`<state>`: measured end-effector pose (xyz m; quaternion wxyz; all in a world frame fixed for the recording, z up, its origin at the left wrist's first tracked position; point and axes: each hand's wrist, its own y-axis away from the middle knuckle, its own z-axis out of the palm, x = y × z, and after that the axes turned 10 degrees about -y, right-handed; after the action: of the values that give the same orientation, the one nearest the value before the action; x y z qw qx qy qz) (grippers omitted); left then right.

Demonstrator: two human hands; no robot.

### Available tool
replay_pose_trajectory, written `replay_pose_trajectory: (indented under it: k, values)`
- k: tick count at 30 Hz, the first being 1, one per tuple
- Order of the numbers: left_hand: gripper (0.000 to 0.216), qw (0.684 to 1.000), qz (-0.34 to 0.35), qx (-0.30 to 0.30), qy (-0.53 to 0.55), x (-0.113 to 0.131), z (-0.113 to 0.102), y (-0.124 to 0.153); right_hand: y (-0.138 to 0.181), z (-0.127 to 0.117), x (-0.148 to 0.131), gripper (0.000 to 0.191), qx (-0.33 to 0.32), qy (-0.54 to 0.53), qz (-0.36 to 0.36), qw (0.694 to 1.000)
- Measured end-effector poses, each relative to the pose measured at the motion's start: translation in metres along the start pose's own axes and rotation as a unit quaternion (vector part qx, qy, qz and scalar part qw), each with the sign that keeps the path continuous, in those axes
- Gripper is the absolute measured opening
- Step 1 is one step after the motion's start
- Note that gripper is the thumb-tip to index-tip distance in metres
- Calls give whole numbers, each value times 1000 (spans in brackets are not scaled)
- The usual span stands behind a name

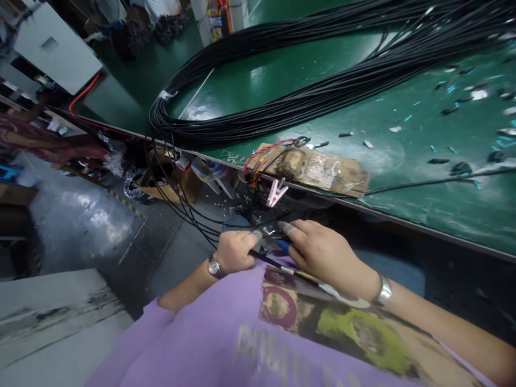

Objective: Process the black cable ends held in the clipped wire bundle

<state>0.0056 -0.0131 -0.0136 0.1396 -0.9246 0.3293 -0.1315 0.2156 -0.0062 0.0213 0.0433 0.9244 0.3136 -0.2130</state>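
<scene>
My left hand (pixel 237 250), with a watch at the wrist, is closed around black cable (pixel 197 223) whose strands hang down from the table edge. A black length (pixel 272 262) comes out below this hand and runs right across my shirt, under my right hand. My right hand (pixel 322 252) is close beside it with curled fingers, tape or covers on some fingertips and a blue tip showing. Between the hands shows a small shiny piece (pixel 267 231), too small to name. What the right fingers hold, if anything, is hidden.
A large coil of black cable (pixel 242 126) lies on the green table (pixel 403 215). At its edge are a wooden block (pixel 342 174) with red and black wires and a pink clothespin (pixel 276 192). Scraps litter the right side. Below left stands a cardboard box (pixel 189 185).
</scene>
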Motion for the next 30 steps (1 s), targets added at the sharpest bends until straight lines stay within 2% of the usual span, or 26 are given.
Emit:
replay_pose_trajectory:
  k: [8,17,22,27,30]
  values:
    - [17,1000,24,-7,4,-3,1,3,-6,-3,-3,10,-62,13,3,998]
    - [13,998,-21,-32,56,-3,-1,3,-2,-3,1,10,-32,-24,-25,999]
    - [14,999,-8,-18,27,-3,0,3,-3,-2,0,11,-27,-21,-10,999]
    - [14,998,-23,-59,19,-2,1,5,-4,-1,0,9,-30,-11,-10,999]
    - [14,997,-29,-55,36,-2,0,5,-4,0,0,8,-35,-10,-18,999]
